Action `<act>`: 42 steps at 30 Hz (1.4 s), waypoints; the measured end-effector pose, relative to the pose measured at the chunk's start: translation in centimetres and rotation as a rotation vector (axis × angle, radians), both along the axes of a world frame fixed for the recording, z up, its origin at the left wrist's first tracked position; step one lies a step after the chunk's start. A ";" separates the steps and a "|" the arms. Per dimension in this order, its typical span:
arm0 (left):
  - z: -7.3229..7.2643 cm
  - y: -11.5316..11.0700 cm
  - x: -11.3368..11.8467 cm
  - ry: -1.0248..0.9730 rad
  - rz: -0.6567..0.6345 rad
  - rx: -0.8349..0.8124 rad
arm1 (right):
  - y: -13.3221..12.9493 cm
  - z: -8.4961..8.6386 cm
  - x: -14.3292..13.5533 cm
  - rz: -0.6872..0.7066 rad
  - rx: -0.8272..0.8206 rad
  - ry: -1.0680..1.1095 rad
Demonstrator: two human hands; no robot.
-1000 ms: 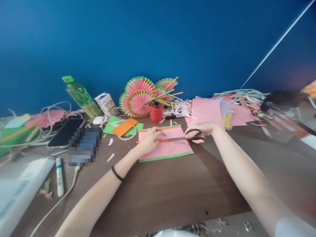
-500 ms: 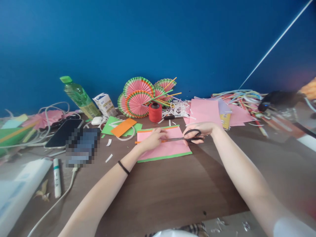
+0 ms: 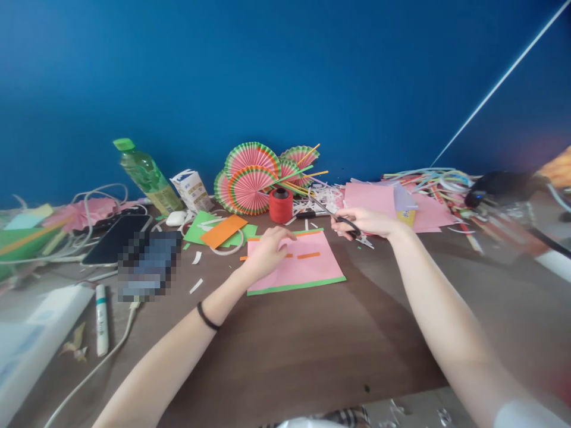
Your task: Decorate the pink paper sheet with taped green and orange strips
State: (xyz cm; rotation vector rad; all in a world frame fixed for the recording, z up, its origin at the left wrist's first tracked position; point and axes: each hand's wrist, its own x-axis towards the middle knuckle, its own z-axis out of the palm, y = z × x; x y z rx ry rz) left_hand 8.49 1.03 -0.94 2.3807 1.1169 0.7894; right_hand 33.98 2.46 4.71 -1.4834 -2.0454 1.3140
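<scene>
A pink sheet (image 3: pixel 307 267) with a green strip along its front edge and an orange and green back edge lies on the table. A short orange piece (image 3: pixel 308 255) rests on it. My left hand (image 3: pixel 270 252) is over the sheet's left part, fingers bent; an orange strip (image 3: pixel 243 258) shows on either side of it, and whether the fingers grip it is hidden. Right of the sheet's back corner, my right hand (image 3: pixel 357 223) is closed on black-handled scissors (image 3: pixel 350 226), their blades pointing up and left, off the paper.
Behind the sheet are a red thread spool (image 3: pixel 281 206) and pleated paper fans (image 3: pixel 250 184). Pink papers (image 3: pixel 370 199) and paper strips lie back right. Green and orange papers (image 3: pixel 223 230), a bottle (image 3: pixel 149 178), phones (image 3: pixel 116 239) and a marker (image 3: pixel 102 321) are on the left.
The scissors have lifted off the sheet and swung back and right with my right hand. A short orange piece now lies separate on the pink sheet. My left hand has shifted slightly left.
</scene>
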 end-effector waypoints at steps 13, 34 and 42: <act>-2.5 -4.1 -1.7 0.336 0.050 0.154 | 0.3 -2.8 -4.5 0.058 0.263 -0.594; -3.1 -4.5 -1.8 0.392 -0.025 0.160 | -0.4 -3.2 -6.2 0.049 0.258 -0.784; -2.8 -4.7 -1.6 0.415 -0.017 0.149 | -0.3 -3.4 -6.1 0.049 0.284 -0.799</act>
